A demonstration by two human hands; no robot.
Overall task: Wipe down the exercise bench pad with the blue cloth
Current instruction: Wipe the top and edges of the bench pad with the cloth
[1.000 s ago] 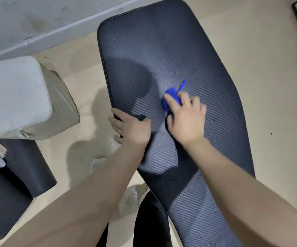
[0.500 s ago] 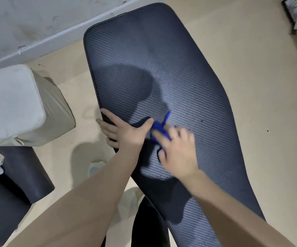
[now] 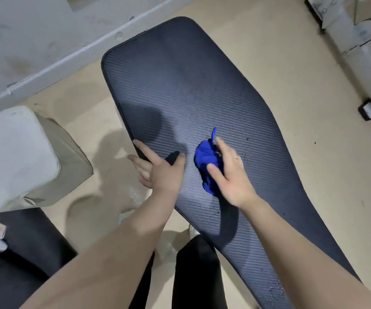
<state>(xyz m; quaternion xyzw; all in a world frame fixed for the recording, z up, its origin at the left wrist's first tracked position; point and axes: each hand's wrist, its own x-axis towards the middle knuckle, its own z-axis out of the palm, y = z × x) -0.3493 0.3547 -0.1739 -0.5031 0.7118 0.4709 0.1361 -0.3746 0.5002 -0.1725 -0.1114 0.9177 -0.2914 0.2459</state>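
Right hand [image 3: 231, 177] moved off left hand [image 3: 160, 170], toward 3 o'clock, fingers pressing bunched blue cloth [image 3: 205, 162] onto bench pad [image 3: 180, 85]; left hand spread, gripping pad's 9 o'clock edge.

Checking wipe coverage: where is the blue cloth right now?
In the head view, the cloth lies bunched mid-pad under the right hand, just right of the left hand gripping the pad's left edge.

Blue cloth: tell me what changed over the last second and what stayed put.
The right hand swept the blue cloth across the bench pad toward the left hand, nearly meeting it, then back out to the right. The cloth stayed bunched under the right hand's fingers throughout. The left hand kept its grip on the pad's left edge, and the pad itself held its place.
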